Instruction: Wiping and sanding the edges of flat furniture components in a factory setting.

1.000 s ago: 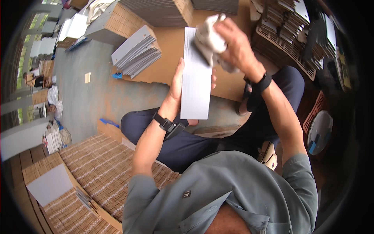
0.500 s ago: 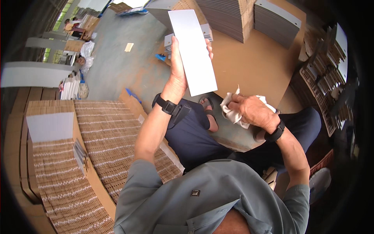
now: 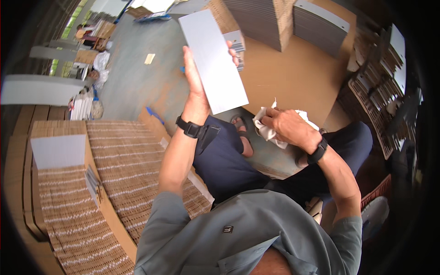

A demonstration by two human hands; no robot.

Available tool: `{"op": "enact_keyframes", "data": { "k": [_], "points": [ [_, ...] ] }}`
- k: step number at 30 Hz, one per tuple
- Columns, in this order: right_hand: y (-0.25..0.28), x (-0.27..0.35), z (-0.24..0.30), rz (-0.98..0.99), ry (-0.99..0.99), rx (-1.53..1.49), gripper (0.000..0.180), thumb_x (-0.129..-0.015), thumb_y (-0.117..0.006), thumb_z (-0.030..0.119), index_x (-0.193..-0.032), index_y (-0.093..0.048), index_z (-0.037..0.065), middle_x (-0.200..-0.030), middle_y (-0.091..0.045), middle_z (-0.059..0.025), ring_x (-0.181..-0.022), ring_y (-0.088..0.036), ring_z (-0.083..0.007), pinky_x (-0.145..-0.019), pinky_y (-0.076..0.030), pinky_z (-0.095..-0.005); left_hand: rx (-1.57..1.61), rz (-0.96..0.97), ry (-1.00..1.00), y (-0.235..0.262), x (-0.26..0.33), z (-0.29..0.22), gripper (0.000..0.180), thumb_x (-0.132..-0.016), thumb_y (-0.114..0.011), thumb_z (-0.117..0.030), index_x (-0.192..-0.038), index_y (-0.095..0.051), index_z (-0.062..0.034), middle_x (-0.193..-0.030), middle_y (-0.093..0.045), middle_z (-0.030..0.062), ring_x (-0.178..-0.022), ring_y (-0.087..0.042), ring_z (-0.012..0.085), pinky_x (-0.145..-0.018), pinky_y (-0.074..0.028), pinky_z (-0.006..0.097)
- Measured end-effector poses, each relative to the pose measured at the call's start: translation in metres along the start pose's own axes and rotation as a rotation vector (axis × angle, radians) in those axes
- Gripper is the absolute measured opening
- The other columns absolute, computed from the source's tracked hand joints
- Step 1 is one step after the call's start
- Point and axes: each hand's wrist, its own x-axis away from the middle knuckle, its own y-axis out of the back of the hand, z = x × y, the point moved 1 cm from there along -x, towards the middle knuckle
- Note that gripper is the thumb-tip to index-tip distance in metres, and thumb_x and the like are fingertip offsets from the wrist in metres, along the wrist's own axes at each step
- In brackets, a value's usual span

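A flat white rectangular panel is held up in my left hand. The thumb lies along its left edge, and the fingertips wrap round the right edge from behind. My right hand grips a crumpled white cloth a little to the right of the panel's lower end, apart from it. Some of the cloth sticks out beyond the knuckles on both sides. The fingers' undersides are hidden by the cloth.
Beyond my knees lies a brown board bearing tall stacks of grey panels. At left stands a large box with rows of upright brown pieces. Plastic crates with panels are at right. Two people sit far off at upper left.
The panel has shifted left in my left hand and tilted, its face now looking greyer. My right hand with the cloth has moved slightly left.
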Motion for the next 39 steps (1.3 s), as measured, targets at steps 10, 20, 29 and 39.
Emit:
{"op": "enact_keyframes", "data": {
  "k": [10,20,29,39],
  "points": [
    [-0.003,0.029,-0.049,-0.074,-0.450,0.402,0.065,-0.081,-0.079,0.049,-0.133,-0.061,0.015,-0.125,-0.061,-0.0092,-0.120,-0.059,-0.0276,-0.097,-0.050,-0.0408,0.090,-0.092,0.054,0.017,-0.016,0.060,0.087,-0.099,-0.043,-0.067,-0.148,-0.038,0.0049,-0.135,-0.054,0.0205,-0.113,-0.055,0.0317,-0.100,-0.049,0.045],
    [0.119,0.223,0.049,-0.836,-0.718,0.290,0.038,-0.087,-0.077,0.017,-0.122,-0.067,0.005,-0.114,-0.066,-0.0141,-0.111,-0.061,-0.0352,-0.097,-0.051,-0.0446,0.169,0.070,0.402,-0.053,-0.014,0.156,0.077,-0.100,-0.046,-0.066,-0.139,-0.049,-0.0002,-0.124,-0.060,0.0175,-0.103,-0.060,0.0290,-0.090,-0.056,0.043],
    [-0.012,0.382,0.110,-0.949,-1.349,0.239,0.019,-0.091,-0.073,0.016,-0.107,-0.067,0.007,-0.101,-0.066,-0.0128,-0.095,-0.066,-0.0335,-0.081,-0.055,-0.0412,0.107,0.273,0.555,-0.026,-0.040,0.191,0.082,-0.100,-0.046,-0.065,-0.140,-0.042,0.0066,-0.123,-0.055,0.0195,-0.111,-0.056,0.0282,-0.096,-0.052,0.042],
    [-0.112,0.555,0.175,-1.249,-2.169,0.663,0.026,-0.091,-0.074,0.030,-0.109,-0.069,0.011,-0.108,-0.065,-0.0111,-0.105,-0.063,-0.0321,-0.087,-0.053,-0.0448,0.020,0.231,0.605,-0.056,-0.029,0.221,0.074,-0.105,-0.038,-0.061,-0.144,-0.043,0.0023,-0.130,-0.054,0.0198,-0.111,-0.058,0.0293,-0.095,-0.054,0.044]
  ]
}}
